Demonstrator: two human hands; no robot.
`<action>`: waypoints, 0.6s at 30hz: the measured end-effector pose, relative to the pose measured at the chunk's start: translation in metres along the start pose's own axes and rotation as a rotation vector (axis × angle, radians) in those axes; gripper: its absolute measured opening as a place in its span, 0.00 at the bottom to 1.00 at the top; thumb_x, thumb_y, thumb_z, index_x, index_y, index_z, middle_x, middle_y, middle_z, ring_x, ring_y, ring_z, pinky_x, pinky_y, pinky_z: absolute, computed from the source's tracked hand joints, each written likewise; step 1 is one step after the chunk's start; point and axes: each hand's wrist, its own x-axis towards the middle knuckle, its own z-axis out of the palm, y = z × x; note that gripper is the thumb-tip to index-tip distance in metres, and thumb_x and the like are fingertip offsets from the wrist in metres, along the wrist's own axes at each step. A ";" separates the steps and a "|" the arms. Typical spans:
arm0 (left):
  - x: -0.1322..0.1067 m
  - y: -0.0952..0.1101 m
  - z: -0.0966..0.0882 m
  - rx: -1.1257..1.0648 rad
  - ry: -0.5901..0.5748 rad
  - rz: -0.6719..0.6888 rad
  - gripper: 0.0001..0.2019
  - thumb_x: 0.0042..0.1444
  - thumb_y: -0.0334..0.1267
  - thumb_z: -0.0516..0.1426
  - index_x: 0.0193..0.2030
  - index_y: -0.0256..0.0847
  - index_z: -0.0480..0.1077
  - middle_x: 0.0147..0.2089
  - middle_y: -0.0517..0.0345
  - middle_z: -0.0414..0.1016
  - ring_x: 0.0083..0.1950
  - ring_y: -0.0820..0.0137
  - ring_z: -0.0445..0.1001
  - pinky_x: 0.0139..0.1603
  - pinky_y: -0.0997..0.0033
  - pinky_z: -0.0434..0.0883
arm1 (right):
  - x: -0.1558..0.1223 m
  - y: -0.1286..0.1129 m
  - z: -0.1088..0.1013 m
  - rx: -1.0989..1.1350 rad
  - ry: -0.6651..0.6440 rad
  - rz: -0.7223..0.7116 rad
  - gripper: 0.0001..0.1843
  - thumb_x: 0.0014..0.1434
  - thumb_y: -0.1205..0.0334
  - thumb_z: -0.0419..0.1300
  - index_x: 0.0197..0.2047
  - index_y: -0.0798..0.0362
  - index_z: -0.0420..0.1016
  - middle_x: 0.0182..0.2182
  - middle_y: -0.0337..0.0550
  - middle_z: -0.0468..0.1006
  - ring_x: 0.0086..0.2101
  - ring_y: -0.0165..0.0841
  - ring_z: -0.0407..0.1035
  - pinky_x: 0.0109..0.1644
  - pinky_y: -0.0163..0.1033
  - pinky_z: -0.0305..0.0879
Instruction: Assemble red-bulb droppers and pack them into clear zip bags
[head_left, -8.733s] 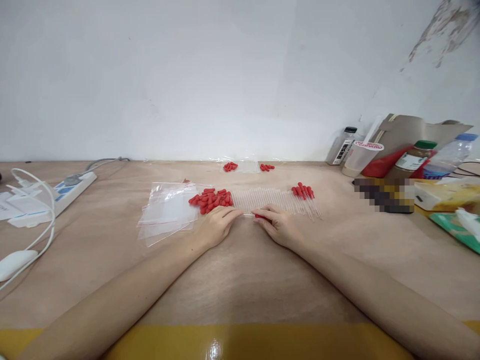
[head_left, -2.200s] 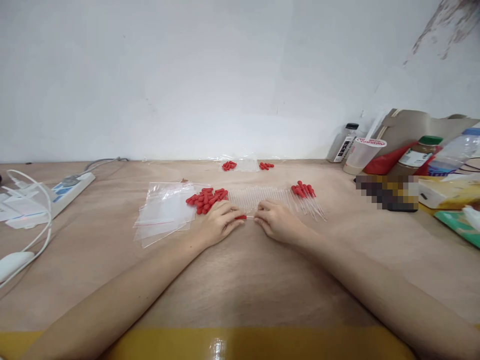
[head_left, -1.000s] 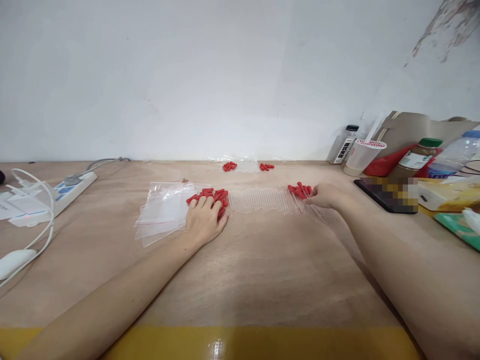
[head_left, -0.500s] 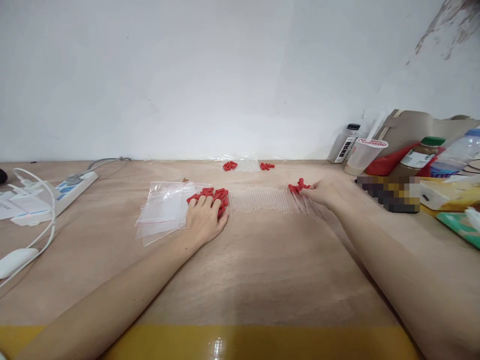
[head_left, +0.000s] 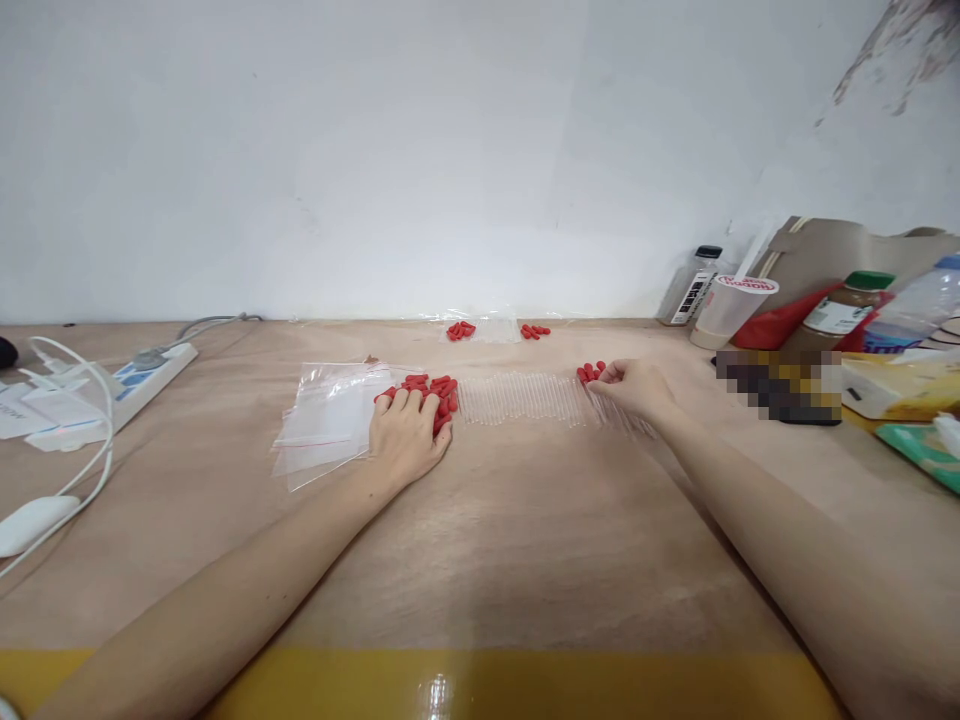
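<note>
My left hand (head_left: 407, 432) rests palm down on a pile of small red rubber bulbs (head_left: 442, 388), its fingers apart and bent over them. Right of this pile, slender clear tubes (head_left: 517, 398) lie side by side in a row. At the row's right end, several more red bulbs (head_left: 589, 371) sit at the far ends of the tubes. My right hand (head_left: 637, 388) is closed there, thumb and forefinger pinching at a red bulb; its other fingers are partly hidden. Clear zip bags (head_left: 322, 425) lie left of my left hand.
By the wall are two small red clusters (head_left: 460, 331) with clear tubes (head_left: 496, 329) between them. A power strip (head_left: 154, 385) and white cables (head_left: 109, 440) lie at left. Bottles (head_left: 844, 310), a cup (head_left: 731, 312) and a tissue pack (head_left: 892, 385) stand at right.
My right hand has shifted slightly left, closer over the red bulbs at the row's right end. The bulbs there look lower and less heaped. My left hand stays nearly still.
</note>
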 end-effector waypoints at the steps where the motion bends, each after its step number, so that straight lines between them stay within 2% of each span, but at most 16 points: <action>1: 0.000 0.000 0.000 0.004 0.001 0.000 0.12 0.53 0.45 0.50 0.33 0.38 0.67 0.32 0.47 0.69 0.37 0.58 0.64 0.37 0.58 0.56 | -0.003 -0.004 0.001 -0.014 -0.007 -0.019 0.09 0.42 0.54 0.60 0.25 0.51 0.72 0.26 0.41 0.75 0.27 0.31 0.67 0.26 0.34 0.54; 8: 0.000 0.000 0.000 0.002 -0.017 0.023 0.11 0.54 0.43 0.49 0.32 0.38 0.66 0.33 0.46 0.69 0.37 0.58 0.64 0.37 0.58 0.56 | -0.014 -0.020 0.007 -0.204 -0.056 -0.102 0.07 0.44 0.59 0.57 0.24 0.51 0.74 0.26 0.43 0.75 0.28 0.34 0.66 0.27 0.35 0.53; 14: 0.000 0.001 0.001 -0.066 -0.019 0.003 0.12 0.55 0.43 0.49 0.32 0.37 0.67 0.33 0.45 0.69 0.38 0.57 0.65 0.38 0.57 0.56 | -0.021 -0.029 0.004 -0.228 -0.114 -0.064 0.10 0.45 0.61 0.54 0.18 0.52 0.72 0.21 0.45 0.72 0.27 0.34 0.66 0.26 0.35 0.55; 18: 0.000 0.002 0.000 -0.073 -0.039 -0.020 0.13 0.54 0.44 0.49 0.32 0.36 0.67 0.33 0.45 0.69 0.38 0.57 0.65 0.38 0.58 0.55 | -0.023 -0.033 0.003 -0.262 -0.121 -0.023 0.09 0.45 0.61 0.54 0.21 0.54 0.72 0.23 0.47 0.71 0.28 0.36 0.66 0.27 0.36 0.56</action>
